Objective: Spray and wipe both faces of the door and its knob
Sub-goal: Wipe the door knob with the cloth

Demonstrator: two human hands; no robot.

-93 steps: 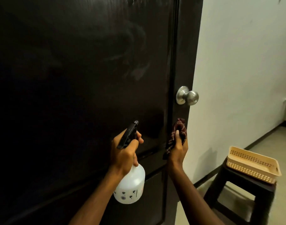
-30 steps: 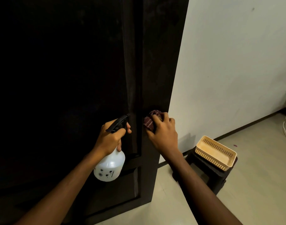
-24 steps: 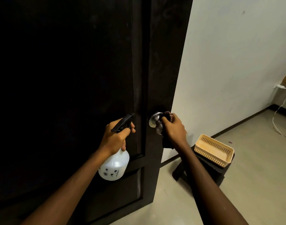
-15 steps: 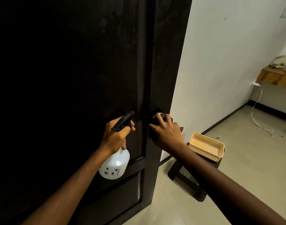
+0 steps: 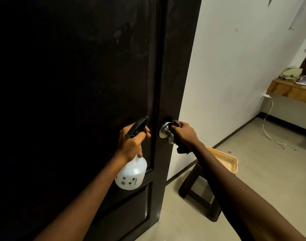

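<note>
1. Door (image 5: 96, 84) fills the left side. It is dark brown and a bit shiny, and it stands open next to a white wall (image 5: 235, 66).
2. The knob (image 5: 163, 132) is round and silver. It sits near the door's right edge, low in the view.
3. The right hand (image 5: 185, 134) presses a dark cloth (image 5: 182, 148) on the knob. Its fingers (image 5: 179, 126) are curled tight round the cloth and the knob. I think this lets the cloth rub all the way round.
4. The left hand (image 5: 131, 145) holds a white bottle (image 5: 131, 173) just left of the knob, close to the door. Its fingers (image 5: 145, 133) are wrapped round the bottle's neck, below the black sprayer. I think it waits there so more spray is ready.
5. The door has pale smudges high up. It is too dark to tell if it is wet.
6. A dark stool (image 5: 199, 197) stands on the floor (image 5: 261, 180) to the right, past the door. A tan basket (image 5: 225, 160) sits on it.
</note>
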